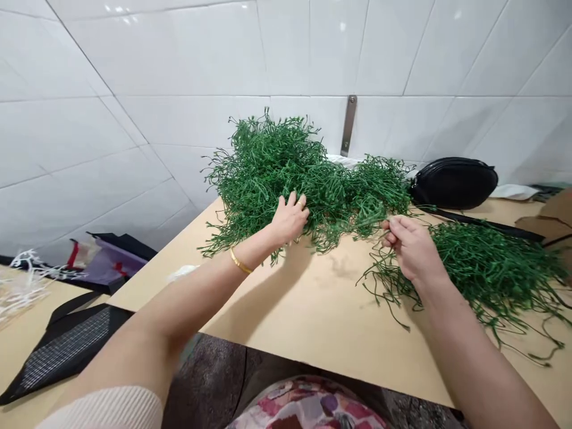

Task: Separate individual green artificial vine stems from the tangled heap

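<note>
A big heap of green plastic sprigs (277,167) lies on the tan table (313,322) against the tiled wall. My left hand (289,219), a gold bangle on its wrist, reaches into the heap's front edge with its fingers curled into the sprigs. My right hand (411,247) is closed in a pinch on a thin green sprig (373,221) that leads back toward the heap. A second, flatter pile of green sprigs (491,268) is spread on the table right of that hand.
A black pouch (453,182) with a strap lies at the back right by a white cloth (513,192). Brown cardboard (549,220) is at the far right. A black mesh bag (62,351) and white strands (22,283) lie on a lower surface at left.
</note>
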A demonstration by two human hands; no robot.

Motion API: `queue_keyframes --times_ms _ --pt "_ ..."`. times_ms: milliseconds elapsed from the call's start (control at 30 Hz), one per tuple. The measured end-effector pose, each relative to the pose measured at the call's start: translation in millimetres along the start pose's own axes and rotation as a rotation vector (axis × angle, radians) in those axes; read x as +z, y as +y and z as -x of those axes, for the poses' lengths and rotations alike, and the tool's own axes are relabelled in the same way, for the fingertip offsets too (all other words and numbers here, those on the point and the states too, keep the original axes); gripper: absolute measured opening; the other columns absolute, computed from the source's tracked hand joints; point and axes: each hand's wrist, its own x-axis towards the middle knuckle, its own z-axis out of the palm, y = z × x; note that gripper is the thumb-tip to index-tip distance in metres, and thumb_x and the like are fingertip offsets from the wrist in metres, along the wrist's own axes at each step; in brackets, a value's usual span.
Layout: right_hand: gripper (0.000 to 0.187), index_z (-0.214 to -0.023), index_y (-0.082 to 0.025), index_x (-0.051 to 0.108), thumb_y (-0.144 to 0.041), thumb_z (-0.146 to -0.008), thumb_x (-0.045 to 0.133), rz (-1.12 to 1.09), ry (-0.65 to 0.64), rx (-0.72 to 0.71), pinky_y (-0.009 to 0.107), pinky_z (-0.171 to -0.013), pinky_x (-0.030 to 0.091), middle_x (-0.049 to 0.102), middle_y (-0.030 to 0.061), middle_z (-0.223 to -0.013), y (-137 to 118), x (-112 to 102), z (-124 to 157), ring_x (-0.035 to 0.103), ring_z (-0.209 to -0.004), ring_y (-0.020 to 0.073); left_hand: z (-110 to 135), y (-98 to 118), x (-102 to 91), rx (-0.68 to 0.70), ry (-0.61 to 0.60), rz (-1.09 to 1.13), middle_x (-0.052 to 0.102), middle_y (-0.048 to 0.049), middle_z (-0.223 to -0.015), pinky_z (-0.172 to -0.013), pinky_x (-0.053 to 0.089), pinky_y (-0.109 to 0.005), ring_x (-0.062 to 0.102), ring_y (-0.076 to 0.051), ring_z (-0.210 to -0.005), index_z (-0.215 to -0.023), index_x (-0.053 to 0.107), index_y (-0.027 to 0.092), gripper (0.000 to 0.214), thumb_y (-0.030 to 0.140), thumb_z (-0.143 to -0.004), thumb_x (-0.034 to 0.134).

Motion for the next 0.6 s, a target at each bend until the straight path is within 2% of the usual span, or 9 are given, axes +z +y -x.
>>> queue_keyframes --times_ms 67,133,200,267,333,433,500,533,600 --pt "0.033 -0.064 -0.019 0.052 -0.049 -0.067 0.065 0.021 -0.066 -0.021 0.023 -0.044 0.033 0.048 -0.0020 -0.060 0 7 2 0.036 -0.048 0.0066 12 23 -14.1 0.036 0.028 0.197 0.050 -0.0142 -0.130 -0.099 0.032 -0.053 0.032 -0.035 -0.130 -0.098 0.067 0.014 0.030 0.016 -0.079 0.044" --pt "0.032 -0.064 -0.019 0.053 -0.048 -0.070 0.064 0.060 -0.085 -0.034 0.022 -0.045 0.033 0.049 -0.0017 -0.060 2 12 5 0.037 -0.049 0.0067 23 44 -23.5 0.037 0.173 0.512 0.058 -0.0111 -0.119 -0.098 0.038 -0.042 0.045 -0.026 -0.120 -0.103 0.065 0.016 0.031 0.018 -0.080 0.045" --pt "0.031 -0.065 -0.018 0.054 -0.047 -0.072 0.062 0.119 -0.090 -0.038 0.022 -0.046 0.033 0.049 -0.0018 -0.060 7 13 9 0.038 -0.049 0.0069 30 60 -25.1 -0.097 0.312 0.893 0.064 -0.0092 -0.099 -0.086 0.045 -0.033 0.056 -0.018 -0.097 -0.102 0.063 0.016 0.031 0.028 -0.086 0.039" --pt "0.029 -0.067 -0.018 0.056 -0.046 -0.075 0.060 0.186 -0.110 -0.043 0.023 -0.048 0.033 0.048 -0.0025 -0.057 14 13 12 0.040 -0.050 0.0074 31 70 -20.6 -0.259 0.256 1.289 0.062 -0.0062 -0.079 -0.069 0.047 -0.027 0.057 -0.013 -0.074 -0.093 0.062 0.014 0.036 0.038 -0.088 0.036" --pt "0.026 -0.069 -0.018 0.057 -0.043 -0.077 0.059 0.232 -0.120 -0.048 0.023 -0.050 0.034 0.046 -0.0033 -0.055 20 12 13 0.041 -0.052 0.0080 28 75 -15.4 -0.365 0.204 1.522 0.057 -0.0028 -0.070 -0.060 0.043 -0.023 0.052 -0.010 -0.063 -0.084 0.060 0.014 0.034 0.044 -0.084 0.044" --pt "0.024 -0.070 -0.018 0.055 -0.041 -0.075 0.060 0.171 -0.038 -0.016 0.022 -0.050 0.034 0.049 -0.0033 -0.058 28 11 8 0.041 -0.052 0.0075 24 81 -19.1 -0.389 0.355 1.499 0.051 0.0006 -0.066 -0.057 0.037 -0.020 0.044 -0.007 -0.060 -0.073 0.058 0.015 0.022 0.036 -0.076 0.058" --pt "0.025 -0.070 -0.019 0.052 -0.042 -0.072 0.062 0.042 0.049 0.002 0.022 -0.049 0.035 0.050 -0.0031 -0.062 31 11 2 0.040 -0.050 0.0067 25 86 -30.7 -0.353 0.450 1.433 0.047 0.0016 -0.061 -0.055 0.033 -0.020 0.039 -0.006 -0.057 -0.063 0.054 0.014 0.023 0.033 -0.076 0.058" --pt "0.026 -0.070 -0.019 0.051 -0.042 -0.070 0.063 -0.027 0.084 0.002 0.023 -0.049 0.036 0.049 -0.0034 -0.062 31 11 0 0.040 -0.050 0.0067 26 89 -37.3 -0.321 0.449 1.432 0.045 0.0017 -0.058 -0.054 0.032 -0.020 0.038 -0.006 -0.056 -0.058 0.051 0.014 0.028 0.034 -0.078 0.057" --pt "0.027 -0.071 -0.020 0.050 -0.043 -0.068 0.064 -0.130 0.129 -0.007 0.023 -0.051 0.038 0.047 -0.0041 -0.061 32 13 -2 0.042 -0.051 0.0071 30 96 -47.0 -0.217 0.296 1.481 0.043 0.0015 -0.053 -0.052 0.031 -0.021 0.038 -0.006 -0.053 -0.054 0.048 0.014 0.037 0.040 -0.079 0.054"
